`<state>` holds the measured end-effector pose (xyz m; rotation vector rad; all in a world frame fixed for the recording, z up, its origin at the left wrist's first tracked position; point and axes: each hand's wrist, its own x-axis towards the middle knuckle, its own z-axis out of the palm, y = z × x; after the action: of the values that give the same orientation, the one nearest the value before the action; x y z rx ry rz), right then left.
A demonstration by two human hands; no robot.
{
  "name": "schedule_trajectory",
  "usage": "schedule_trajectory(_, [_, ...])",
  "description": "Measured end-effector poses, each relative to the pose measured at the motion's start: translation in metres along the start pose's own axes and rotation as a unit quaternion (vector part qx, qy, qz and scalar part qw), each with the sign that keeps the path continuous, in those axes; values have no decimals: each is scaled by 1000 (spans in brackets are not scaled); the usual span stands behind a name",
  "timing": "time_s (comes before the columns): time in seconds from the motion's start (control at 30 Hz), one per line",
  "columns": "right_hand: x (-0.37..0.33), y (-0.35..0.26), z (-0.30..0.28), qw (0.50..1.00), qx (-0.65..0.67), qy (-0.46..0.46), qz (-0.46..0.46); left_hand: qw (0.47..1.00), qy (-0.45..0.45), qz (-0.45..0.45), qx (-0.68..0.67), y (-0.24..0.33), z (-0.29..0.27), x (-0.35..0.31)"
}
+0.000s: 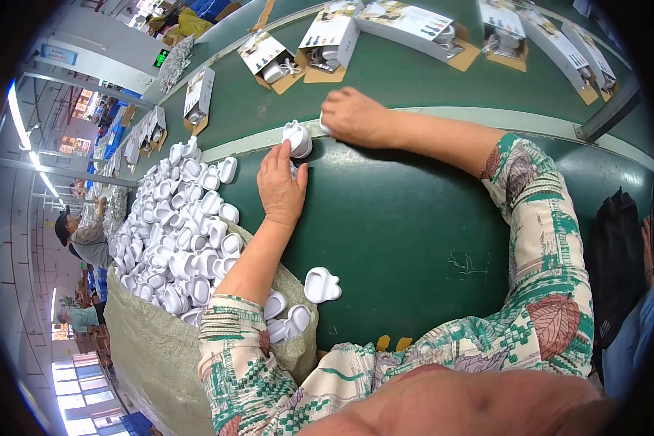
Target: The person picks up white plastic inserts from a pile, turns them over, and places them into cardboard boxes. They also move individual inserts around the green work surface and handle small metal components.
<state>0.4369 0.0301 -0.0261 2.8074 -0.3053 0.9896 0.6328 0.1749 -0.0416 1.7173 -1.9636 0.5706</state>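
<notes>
While the left hand lay flat and empty, the white plastic piece sat just beyond its fingertips. The right hand, touching the piece's far side, was equally near; whether it gripped could not be told.

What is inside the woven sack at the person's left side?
The woven sack is heaped with small white plastic parts, spilling onto the green table. The left forearm crosses over some. What lies deeper in the sack is covered by the pile.

Green bench: white plastic parts heaped, one part apart; conveyor carries boxes
</notes>
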Motion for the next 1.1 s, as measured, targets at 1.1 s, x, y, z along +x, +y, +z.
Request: schedule_trajectory(1.1, [-17, 16, -11, 999, -35, 25, -24, 999, -2, 19, -48, 14, 8, -4])
